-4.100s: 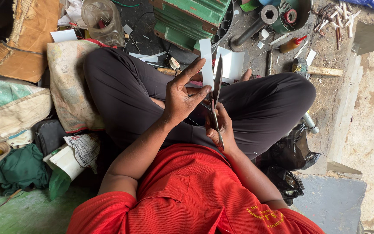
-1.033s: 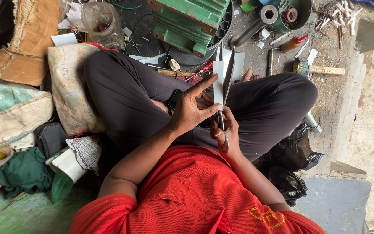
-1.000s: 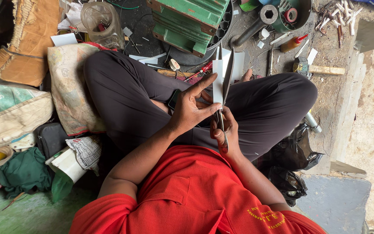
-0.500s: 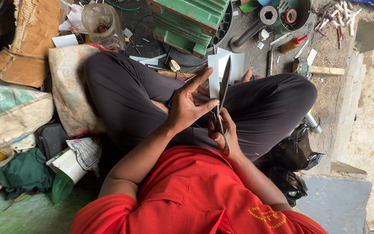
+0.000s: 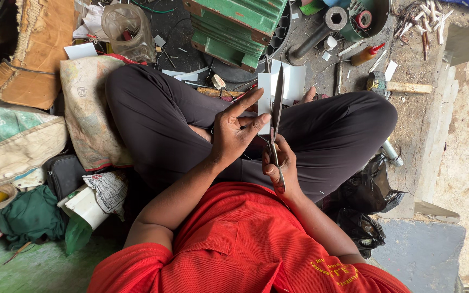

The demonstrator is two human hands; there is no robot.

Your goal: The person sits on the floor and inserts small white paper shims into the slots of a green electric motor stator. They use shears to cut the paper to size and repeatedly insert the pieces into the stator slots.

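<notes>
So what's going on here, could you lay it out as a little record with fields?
Setting: person sitting cross-legged on a cluttered workshop floor
Left hand: holds a white sheet by its near edge
Right hand: grips long scissors, blades up across the sheet
Clothing: red shirt, dark trousers
Ahead: green metal machine, small bottle with red tip
To the left: clear plastic jar, green cloth

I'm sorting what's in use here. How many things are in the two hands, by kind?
White sheet, held by the left hand: 1
Scissors, held by the right hand: 1
Total: 2
</notes>
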